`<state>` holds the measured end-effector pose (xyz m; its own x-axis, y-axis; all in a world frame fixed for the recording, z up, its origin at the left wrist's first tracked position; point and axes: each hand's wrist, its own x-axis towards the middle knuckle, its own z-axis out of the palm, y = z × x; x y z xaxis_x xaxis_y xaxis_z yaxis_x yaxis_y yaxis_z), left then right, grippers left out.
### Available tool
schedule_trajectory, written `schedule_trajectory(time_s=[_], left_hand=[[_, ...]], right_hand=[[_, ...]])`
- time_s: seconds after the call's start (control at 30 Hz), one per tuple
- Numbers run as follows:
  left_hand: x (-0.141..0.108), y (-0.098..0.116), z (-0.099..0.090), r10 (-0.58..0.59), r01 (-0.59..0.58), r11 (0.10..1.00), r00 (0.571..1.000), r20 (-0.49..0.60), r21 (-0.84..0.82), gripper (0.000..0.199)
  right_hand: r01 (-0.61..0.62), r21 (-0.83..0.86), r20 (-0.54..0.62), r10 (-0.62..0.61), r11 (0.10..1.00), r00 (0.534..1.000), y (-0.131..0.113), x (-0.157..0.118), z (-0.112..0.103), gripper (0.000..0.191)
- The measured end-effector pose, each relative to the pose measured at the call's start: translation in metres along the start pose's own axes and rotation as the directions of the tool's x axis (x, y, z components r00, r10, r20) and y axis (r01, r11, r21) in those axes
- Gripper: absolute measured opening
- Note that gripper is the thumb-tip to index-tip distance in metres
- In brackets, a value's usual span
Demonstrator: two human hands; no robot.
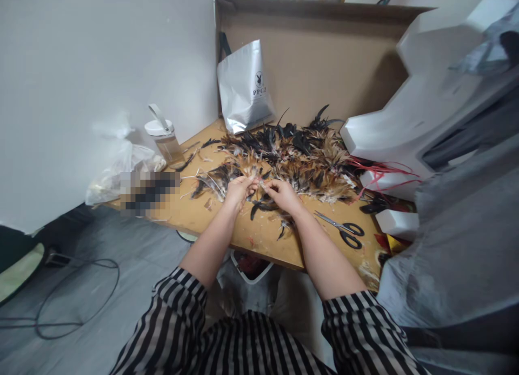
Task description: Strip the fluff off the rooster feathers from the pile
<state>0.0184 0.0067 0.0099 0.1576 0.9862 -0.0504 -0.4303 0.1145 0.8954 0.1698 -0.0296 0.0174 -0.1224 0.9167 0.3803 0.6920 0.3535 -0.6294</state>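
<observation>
Both of my hands meet over the wooden table, in front of a broad pile of brown and black feathers (292,147). My left hand (240,193) is closed in a pinch on feathers whose pale ends show at its fingertips. Just to the right, my right hand (283,195) is pinched too, its fingertips on the whitish base of the feathers; exactly how many they hold is too small to tell. A loose dark feather (263,206) lies below the hands. Black-handled scissors (344,229) rest to the right of my right forearm, blades slightly apart.
A silver bag (245,91) stands behind the pile against a cardboard panel (324,56). At the left are a lidded cup (164,137) and a white plastic bag (121,166). Red strings (385,177) and white foam (377,129) lie right. A bin (251,280) sits below the table edge.
</observation>
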Motion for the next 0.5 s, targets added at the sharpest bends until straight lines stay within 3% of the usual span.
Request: schedule_trajectory(time_s=[0.13,0.3,0.5], left_hand=[[0.0005,-0.0028,0.0015,0.049,-0.053,0.993,0.998,0.045,0.105,0.022],[-0.0002,-0.0059,0.0034,0.122,-0.153,0.940,0.985,0.120,0.303,0.021],[-0.0055,-0.0048,0.0061,0.107,-0.173,0.899,0.977,0.182,0.403,0.015]], right_hand=[[-0.008,0.026,-0.011,0.008,1.000,1.000,-0.0002,-0.0007,-0.0006,0.018],[0.056,-0.056,-0.045,-0.058,0.997,0.997,-0.0020,-0.0003,-0.0031,0.016],[0.042,-0.051,-0.104,-0.047,0.998,0.993,0.0017,0.0018,-0.0057,0.015]])
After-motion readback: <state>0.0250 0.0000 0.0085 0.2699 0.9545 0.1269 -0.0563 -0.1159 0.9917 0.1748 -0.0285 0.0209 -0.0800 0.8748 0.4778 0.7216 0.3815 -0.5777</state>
